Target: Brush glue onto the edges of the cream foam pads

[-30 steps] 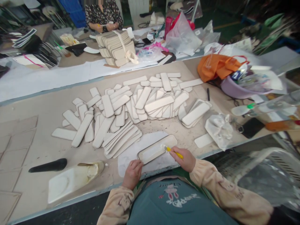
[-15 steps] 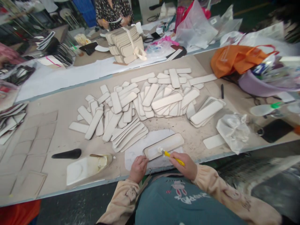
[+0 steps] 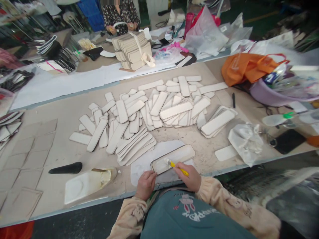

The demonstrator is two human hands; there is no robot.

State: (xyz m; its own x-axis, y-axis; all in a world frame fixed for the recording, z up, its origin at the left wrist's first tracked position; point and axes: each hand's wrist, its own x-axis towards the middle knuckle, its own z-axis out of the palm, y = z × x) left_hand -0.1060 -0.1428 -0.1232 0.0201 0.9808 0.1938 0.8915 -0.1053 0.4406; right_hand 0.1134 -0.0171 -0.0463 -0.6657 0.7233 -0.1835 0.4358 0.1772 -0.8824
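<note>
A long off-white panel (image 3: 183,154) with rounded corners and a dark edge lies at a slant on a pale sheet (image 3: 139,167). My left hand (image 3: 146,185) pinches its near left end. In my right hand (image 3: 190,176) is a yellow-handled brush (image 3: 183,171), its white-coated bristles touching the panel around the middle. To the left lies a cut-open white plastic bottle (image 3: 81,187) with whitish paste near its mouth and a small stick (image 3: 99,170) across it. Beyond the sheet sits a fanned stack of similar panels (image 3: 137,147).
A large heap of panels (image 3: 149,106) spreads over the middle of the table. A black tapered object (image 3: 66,168) lies left, and square pieces (image 3: 35,156) beyond it. On the right are a white pouch (image 3: 245,141), a phone-like black item (image 3: 287,141) and a purple basin (image 3: 266,94). A co-worker (image 3: 121,16) stands opposite.
The brush in my right hand has shifted slightly left along the panel. My left hand stays at the panel's end. The whole view has tilted a little.
</note>
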